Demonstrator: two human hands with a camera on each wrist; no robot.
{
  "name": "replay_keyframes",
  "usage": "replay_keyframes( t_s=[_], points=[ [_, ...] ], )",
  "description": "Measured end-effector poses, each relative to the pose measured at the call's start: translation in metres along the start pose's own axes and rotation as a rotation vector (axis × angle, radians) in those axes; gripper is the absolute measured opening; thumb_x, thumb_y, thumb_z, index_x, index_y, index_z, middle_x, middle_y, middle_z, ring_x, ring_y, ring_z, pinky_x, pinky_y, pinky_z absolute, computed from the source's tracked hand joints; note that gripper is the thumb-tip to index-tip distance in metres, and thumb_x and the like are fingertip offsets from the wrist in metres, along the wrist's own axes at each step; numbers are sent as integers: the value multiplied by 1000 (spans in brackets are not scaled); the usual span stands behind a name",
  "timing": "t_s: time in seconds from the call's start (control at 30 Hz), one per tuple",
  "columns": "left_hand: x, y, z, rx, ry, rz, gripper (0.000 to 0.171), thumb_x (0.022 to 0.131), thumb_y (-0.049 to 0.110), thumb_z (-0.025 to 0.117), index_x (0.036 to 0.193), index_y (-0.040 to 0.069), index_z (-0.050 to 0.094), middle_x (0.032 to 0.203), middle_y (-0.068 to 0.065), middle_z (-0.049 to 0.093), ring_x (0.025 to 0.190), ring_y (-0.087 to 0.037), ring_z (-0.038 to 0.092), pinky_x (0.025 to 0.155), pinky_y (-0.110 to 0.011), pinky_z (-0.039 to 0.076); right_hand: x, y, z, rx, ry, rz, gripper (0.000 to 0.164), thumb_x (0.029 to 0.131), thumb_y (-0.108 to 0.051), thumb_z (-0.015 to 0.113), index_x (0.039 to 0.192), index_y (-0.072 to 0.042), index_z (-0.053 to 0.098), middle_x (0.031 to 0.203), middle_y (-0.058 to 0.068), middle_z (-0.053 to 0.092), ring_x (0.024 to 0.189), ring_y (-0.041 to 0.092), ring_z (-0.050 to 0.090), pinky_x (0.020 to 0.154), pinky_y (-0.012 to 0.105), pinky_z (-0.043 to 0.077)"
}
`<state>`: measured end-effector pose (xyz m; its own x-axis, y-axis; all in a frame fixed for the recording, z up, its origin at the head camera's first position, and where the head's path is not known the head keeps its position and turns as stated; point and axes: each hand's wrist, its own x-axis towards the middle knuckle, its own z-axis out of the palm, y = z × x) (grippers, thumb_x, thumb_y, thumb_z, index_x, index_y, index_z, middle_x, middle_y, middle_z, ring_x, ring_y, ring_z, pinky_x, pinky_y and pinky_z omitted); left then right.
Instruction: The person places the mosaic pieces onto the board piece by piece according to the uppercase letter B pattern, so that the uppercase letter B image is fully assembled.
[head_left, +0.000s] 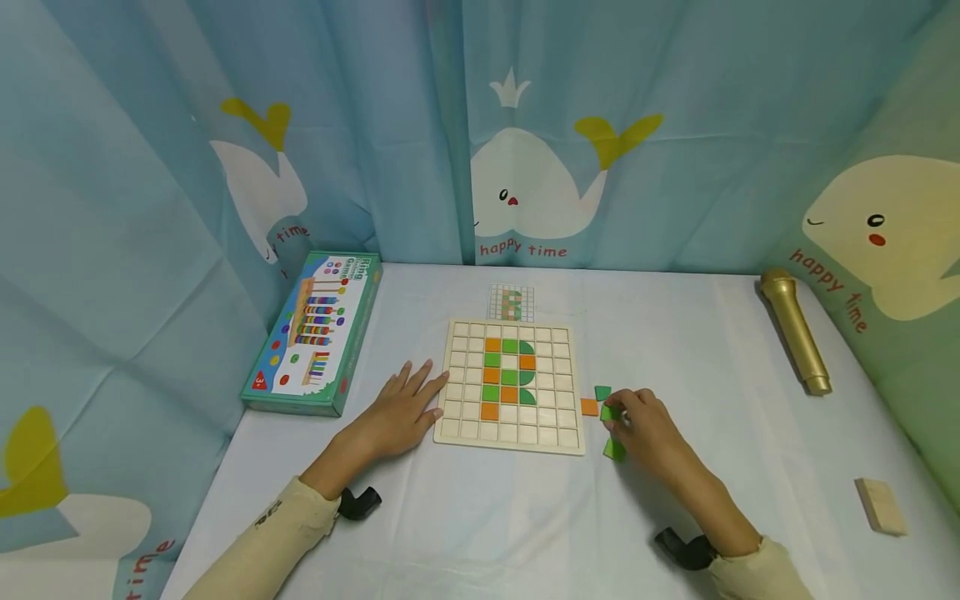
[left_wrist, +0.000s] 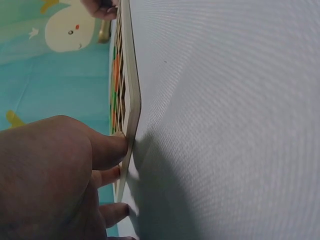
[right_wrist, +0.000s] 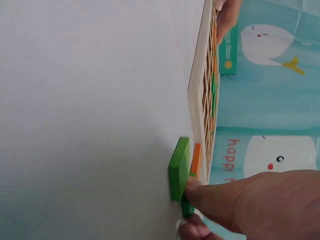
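A wooden grid board (head_left: 558, 421) holds orange and green tiles, some with a curved edge, in its middle columns. My left hand (head_left: 401, 417) lies with spread fingers at the board's left edge; in the left wrist view the thumb (left_wrist: 107, 150) touches the rim. To the right of the board my right hand (head_left: 647, 429) pinches a green tile (head_left: 610, 413) between thumb and fingertips. Around it lie an orange tile (head_left: 589, 407), a darker green tile (head_left: 602, 392) and another green tile (head_left: 614, 450), which stands out large in the right wrist view.
A small printed pattern card (head_left: 512, 302) lies just behind the board. To the left is a boxed ring game (head_left: 318, 333). At the right are a gold microphone (head_left: 795, 333) and a wooden block (head_left: 881, 507). Whale-print curtains (head_left: 420, 167) surround the white table.
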<state>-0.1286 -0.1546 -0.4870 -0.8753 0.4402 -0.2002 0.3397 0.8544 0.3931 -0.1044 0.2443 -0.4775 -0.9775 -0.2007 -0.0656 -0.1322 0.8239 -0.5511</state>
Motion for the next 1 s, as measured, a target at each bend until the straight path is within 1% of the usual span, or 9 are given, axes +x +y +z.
replay_keyframes(
  t_s=[0.17, 0.3, 0.43, 0.53, 0.63, 0.8, 0.87, 0.97, 1.0],
  points=[
    [0, 0, 0, -4, 4, 4, 61, 113, 36, 46, 169, 17, 29, 176, -16, 15, 162, -46, 4, 129, -64, 12, 3, 5, 0, 7, 4, 1, 26, 99, -2, 71, 123, 5, 63, 118, 25, 57, 105, 36, 60, 86, 50, 55],
    [0, 0, 0, -9, 13, 9, 61, 113, 35, 47, 168, 16, 30, 176, -17, 16, 162, -47, 5, 128, -64, 13, 6, 7, 0, 7, 33, -9, 27, 99, -2, 71, 123, 8, 63, 117, 26, 57, 104, 37, 62, 86, 51, 55],
    [0, 0, 1, -3, 17, 12, 61, 113, 35, 47, 168, 16, 31, 176, -17, 17, 162, -48, 6, 128, -65, 13, 10, 4, 0, 25, 52, -20, 29, 100, -3, 70, 126, 8, 62, 120, 27, 57, 108, 39, 62, 89, 53, 55],
    [0, -1, 2, -2, 21, 13, 61, 113, 34, 48, 168, 16, 31, 176, -17, 17, 162, -48, 7, 128, -65, 14, 13, -3, 1, 40, 64, -43, 29, 100, -2, 70, 127, 7, 62, 121, 27, 57, 109, 39, 62, 90, 54, 55],
    [0, -2, 2, -2, 22, 13, 61, 113, 35, 48, 168, 16, 31, 176, -17, 17, 162, -48, 7, 128, -65, 14, 17, -13, 5, 46, 66, -78, 28, 99, -1, 70, 126, 7, 63, 119, 25, 58, 106, 36, 61, 88, 51, 54],
    [0, -3, 3, 1, 20, 17, 60, 113, 35, 47, 168, 16, 31, 176, -18, 17, 161, -48, 7, 128, -65, 14, 24, -31, 16, 44, 39, -115, 27, 98, -2, 73, 122, 6, 66, 112, 19, 58, 97, 26, 59, 81, 41, 53],
    [0, -2, 2, 1, 20, 20, 60, 113, 34, 47, 168, 16, 31, 176, -18, 17, 161, -48, 7, 128, -65, 14, 26, -38, 20, 47, 23, -130, 26, 98, -2, 73, 121, 5, 66, 110, 17, 58, 94, 24, 58, 79, 39, 53],
    [0, -2, 2, 1, 18, 22, 60, 113, 35, 47, 168, 16, 31, 176, -18, 17, 161, -48, 7, 128, -65, 15, 28, -46, 27, 58, 4, -177, 24, 97, -3, 74, 120, 3, 67, 109, 14, 58, 96, 24, 62, 80, 38, 55],
    [0, -2, 2, 1, 18, 22, 60, 113, 35, 47, 168, 16, 31, 176, -18, 17, 161, -48, 7, 128, -65, 15, 28, -48, 29, 60, 6, -206, 24, 97, -2, 75, 119, 3, 67, 108, 14, 58, 97, 26, 64, 81, 38, 57]
  ],
)
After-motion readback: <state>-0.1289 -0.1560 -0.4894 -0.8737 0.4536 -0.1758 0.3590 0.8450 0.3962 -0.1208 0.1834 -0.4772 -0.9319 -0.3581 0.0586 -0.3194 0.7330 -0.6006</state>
